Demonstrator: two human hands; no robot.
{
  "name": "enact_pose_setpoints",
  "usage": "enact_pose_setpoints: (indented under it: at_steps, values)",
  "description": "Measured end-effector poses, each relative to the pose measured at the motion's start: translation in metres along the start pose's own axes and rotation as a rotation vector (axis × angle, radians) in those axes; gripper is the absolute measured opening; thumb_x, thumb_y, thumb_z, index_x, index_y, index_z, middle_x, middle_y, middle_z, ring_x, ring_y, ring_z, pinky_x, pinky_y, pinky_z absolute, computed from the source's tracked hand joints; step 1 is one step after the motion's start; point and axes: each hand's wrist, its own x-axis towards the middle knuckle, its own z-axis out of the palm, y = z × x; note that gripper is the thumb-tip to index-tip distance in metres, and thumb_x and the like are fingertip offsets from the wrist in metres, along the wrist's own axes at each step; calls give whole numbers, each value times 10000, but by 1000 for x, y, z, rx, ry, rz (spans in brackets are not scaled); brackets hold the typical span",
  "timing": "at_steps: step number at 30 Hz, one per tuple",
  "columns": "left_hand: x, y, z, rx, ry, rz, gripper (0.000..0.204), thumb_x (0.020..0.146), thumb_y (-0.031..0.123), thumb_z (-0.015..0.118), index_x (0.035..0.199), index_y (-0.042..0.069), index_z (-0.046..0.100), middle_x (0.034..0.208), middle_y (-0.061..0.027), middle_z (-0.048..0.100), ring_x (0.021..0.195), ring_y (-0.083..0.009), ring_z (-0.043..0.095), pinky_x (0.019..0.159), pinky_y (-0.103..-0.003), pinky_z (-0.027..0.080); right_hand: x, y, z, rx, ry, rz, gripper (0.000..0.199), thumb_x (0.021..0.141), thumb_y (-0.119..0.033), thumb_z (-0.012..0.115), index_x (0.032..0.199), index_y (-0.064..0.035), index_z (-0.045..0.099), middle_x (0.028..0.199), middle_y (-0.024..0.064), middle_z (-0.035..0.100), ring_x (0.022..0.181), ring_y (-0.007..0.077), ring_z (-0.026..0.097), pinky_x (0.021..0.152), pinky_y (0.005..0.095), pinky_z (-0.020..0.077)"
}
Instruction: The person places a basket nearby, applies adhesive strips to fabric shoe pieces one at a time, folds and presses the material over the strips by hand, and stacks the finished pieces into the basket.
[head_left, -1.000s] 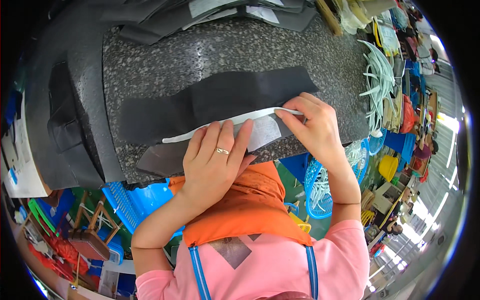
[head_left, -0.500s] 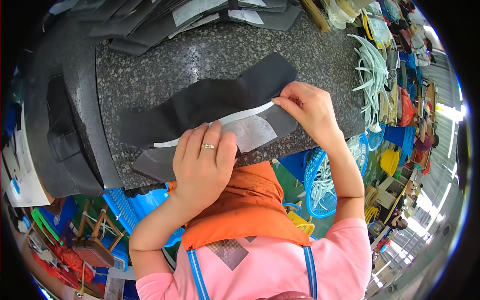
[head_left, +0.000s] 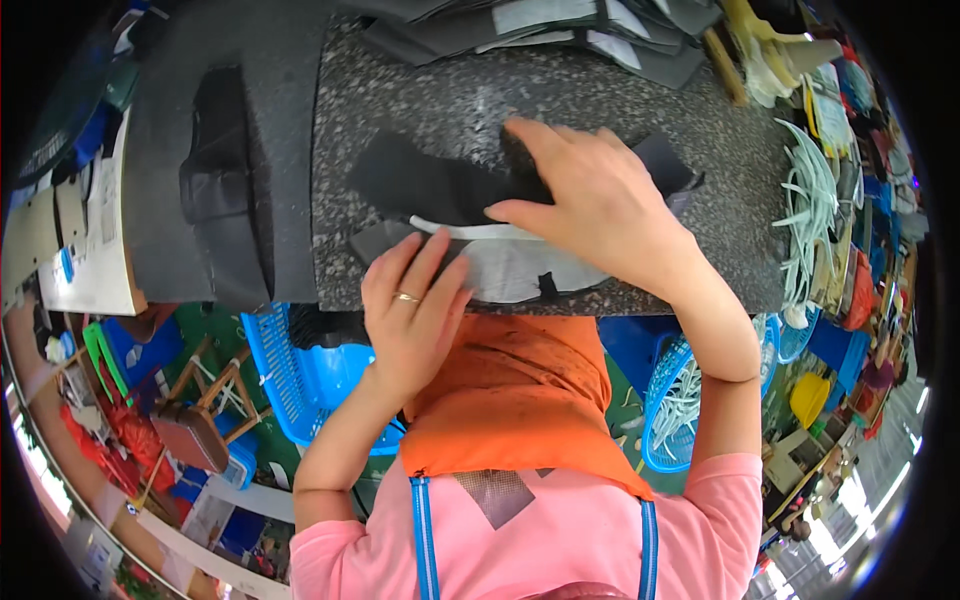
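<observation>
On a speckled granite slab (head_left: 420, 110) lies a long black foam piece (head_left: 420, 185) over a grey piece with a pale sheen (head_left: 510, 275). A thin white strip (head_left: 470, 230) runs between the two. My left hand (head_left: 410, 310), with a ring, lies flat on the near left end of the grey piece at the slab's front edge. My right hand (head_left: 590, 200) presses palm down on the black piece at the middle, fingers spread, covering part of it. Neither hand grips anything.
A stack of black and grey cut pieces (head_left: 560, 30) lies at the slab's far edge. A dark machine part (head_left: 215, 190) stands at the left. Blue plastic baskets (head_left: 310, 370) sit below the slab. White cords (head_left: 815, 210) hang at the right. An orange apron (head_left: 510, 400) covers my lap.
My right hand let go of the strip's right end and moved left onto the middle of the black piece, pressing flat. My left hand slid slightly toward me on the grey piece.
</observation>
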Motion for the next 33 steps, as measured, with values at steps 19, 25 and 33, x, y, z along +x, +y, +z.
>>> enact_pose_setpoints:
  at_steps: [19, 25, 33]
  values:
    - [43, -36, -53, -51, -345, 121, 460, 688, -19, 654, 1141, 59, 678, 1284, -118, 630, 987, -259, 686, 945, -389, 537, -38, -21, 27, 43, 3, -579, 123, 745, -84, 660, 821, 11, 651, 1187, 155, 659, 954, 246, 662, 703, 319, 593]
    - [43, -47, -78, 365, -479, 287, 588, 606, 114, 763, 1184, 67, 667, 1340, -89, 595, 1173, -338, 593, 1061, -521, 413, -45, -23, 33, -9, -29, -493, 146, 705, -149, 625, 798, -39, 599, 1250, 140, 630, 960, 202, 614, 702, 289, 559]
    - [51, 31, -8, -446, -160, -217, 381, 709, -5, 731, 1082, 19, 657, 1095, -114, 648, 1054, -336, 605, 834, -415, 510, -55, -29, 8, -93, 489, -600, 225, 689, -181, 644, 877, -64, 681, 913, 40, 631, 805, 179, 575, 729, 318, 468]
